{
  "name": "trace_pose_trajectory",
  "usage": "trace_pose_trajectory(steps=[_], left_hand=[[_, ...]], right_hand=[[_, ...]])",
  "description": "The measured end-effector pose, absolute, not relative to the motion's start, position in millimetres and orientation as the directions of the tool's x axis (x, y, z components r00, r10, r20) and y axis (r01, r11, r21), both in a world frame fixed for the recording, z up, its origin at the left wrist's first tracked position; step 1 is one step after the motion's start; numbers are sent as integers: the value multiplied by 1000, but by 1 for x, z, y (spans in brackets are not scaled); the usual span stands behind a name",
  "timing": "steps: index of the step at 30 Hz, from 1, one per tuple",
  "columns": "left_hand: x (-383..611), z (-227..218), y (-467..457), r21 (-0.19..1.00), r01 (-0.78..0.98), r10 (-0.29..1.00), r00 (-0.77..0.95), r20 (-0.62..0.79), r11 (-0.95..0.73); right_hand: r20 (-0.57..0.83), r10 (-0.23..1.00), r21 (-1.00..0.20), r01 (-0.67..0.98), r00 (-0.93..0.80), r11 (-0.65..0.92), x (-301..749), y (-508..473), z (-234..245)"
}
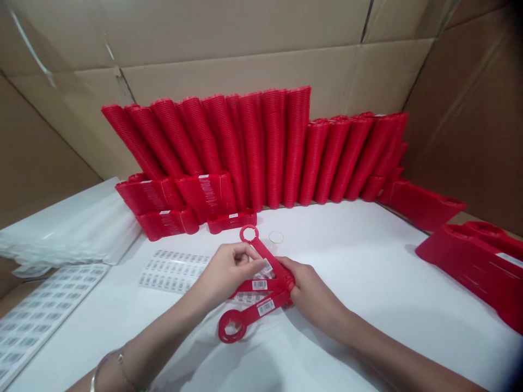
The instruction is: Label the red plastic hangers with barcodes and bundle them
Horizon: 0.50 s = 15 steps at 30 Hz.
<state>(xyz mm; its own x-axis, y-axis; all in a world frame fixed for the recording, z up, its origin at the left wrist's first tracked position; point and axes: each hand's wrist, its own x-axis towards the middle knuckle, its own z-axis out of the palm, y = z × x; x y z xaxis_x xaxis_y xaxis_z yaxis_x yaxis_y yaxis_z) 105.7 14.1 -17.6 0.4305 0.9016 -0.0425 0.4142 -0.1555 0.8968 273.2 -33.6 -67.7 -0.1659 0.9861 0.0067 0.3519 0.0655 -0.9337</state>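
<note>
Mid-frame: right hand (pixel 311 294) clamps the fanned red pieces (pixel 250 314) at one end, left hand (pixel 229 269) pinches one at its barcode sticker (pixel 266 267). I'd press it flat, no bubbles.

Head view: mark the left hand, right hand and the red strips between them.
left hand (pixel 229 270), head view, back of the hand.
right hand (pixel 312 296), head view, back of the hand.
red strips (pixel 250 314), head view, shaft of the lowest strip.

Left hand (pixel 231 269): forearm extended, fingers curled, fingertips pinching the fan of red ring-ended strips (pixel 253 314) from its left side. Right hand (pixel 311 294): forearm extended, fingers clasped around the fan's right end.
</note>
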Motion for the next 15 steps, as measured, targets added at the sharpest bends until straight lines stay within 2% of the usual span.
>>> trace_pose_trajectory(steps=[15], left_hand=[[120,-40,14,950,310,948,312,-59,-43]], right_hand=[[65,985,-898,421,-162,129,271,-36,-60]])
